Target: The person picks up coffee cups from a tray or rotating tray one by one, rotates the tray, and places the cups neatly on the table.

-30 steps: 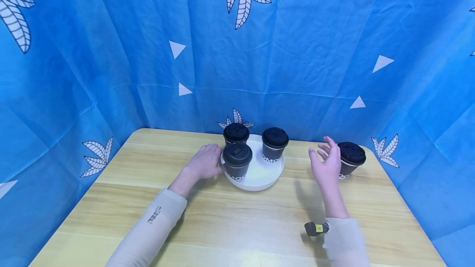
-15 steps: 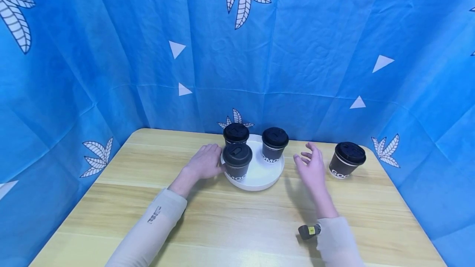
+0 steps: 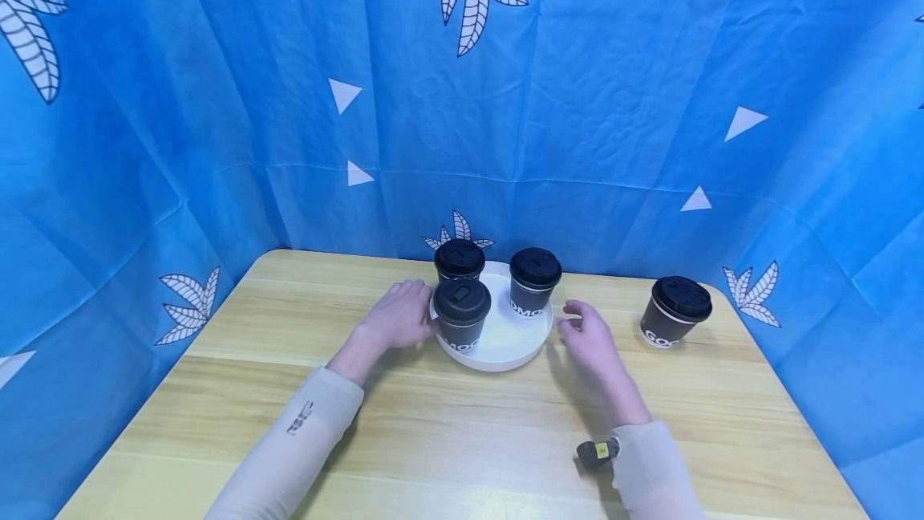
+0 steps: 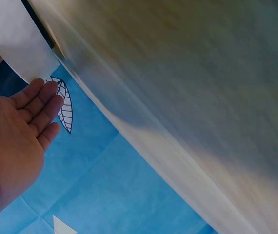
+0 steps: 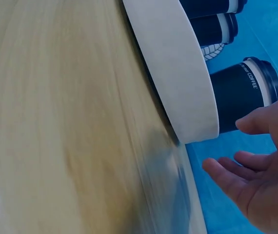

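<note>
In the head view, a round white tray (image 3: 508, 347) holds three dark paper coffee cups with black lids: a front-left cup (image 3: 460, 323), a back-left cup (image 3: 459, 259) and a right cup (image 3: 534, 283). My left hand (image 3: 399, 315) is at the tray's left side; in the left wrist view its loosely bent fingers (image 4: 41, 109) meet the white rim. My right hand (image 3: 590, 339) is just off the tray's right edge, holding nothing. Its thumb and fingers are apart in the right wrist view, near the tray wall (image 5: 178, 73) and the right cup (image 5: 239, 95).
A fourth lidded cup (image 3: 673, 315) stands on the wooden table (image 3: 462, 440) at the back right, outside the tray. Blue patterned cloth (image 3: 613, 103) hangs behind and beside the table. A small black device (image 3: 597, 452) sits at the right sleeve.
My right hand has moved left and a little nearer, away from the cup at the back right and up to the tray's right edge. The left hand, tray and cups look unmoved.
</note>
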`<state>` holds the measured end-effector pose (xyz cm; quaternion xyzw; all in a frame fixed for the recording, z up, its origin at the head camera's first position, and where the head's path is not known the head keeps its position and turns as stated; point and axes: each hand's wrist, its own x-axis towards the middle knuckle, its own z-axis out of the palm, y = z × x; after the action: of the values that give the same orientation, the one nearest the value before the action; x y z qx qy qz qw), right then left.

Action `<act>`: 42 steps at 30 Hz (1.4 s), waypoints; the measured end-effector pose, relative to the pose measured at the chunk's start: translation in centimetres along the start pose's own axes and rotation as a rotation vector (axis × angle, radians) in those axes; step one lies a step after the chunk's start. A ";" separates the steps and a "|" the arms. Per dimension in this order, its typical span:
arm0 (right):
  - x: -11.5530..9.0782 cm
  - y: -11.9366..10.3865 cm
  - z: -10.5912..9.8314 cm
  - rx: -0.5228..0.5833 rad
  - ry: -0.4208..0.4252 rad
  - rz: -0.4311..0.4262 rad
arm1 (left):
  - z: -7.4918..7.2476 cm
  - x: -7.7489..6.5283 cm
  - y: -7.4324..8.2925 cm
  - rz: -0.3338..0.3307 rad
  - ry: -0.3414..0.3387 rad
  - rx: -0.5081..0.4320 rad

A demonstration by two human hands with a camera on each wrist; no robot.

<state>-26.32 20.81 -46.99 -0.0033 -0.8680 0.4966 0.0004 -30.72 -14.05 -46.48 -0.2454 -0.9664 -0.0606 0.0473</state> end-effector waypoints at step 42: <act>-0.9 -1.8 0.1 -0.150 -0.130 0.085 | -2.7 -3.1 3.3 -0.264 -0.230 -0.555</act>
<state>-25.43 19.82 -45.48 -0.0080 -0.9000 0.4289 -0.0770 -26.31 -12.99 -43.91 -0.1267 -0.9355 -0.2989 -0.1393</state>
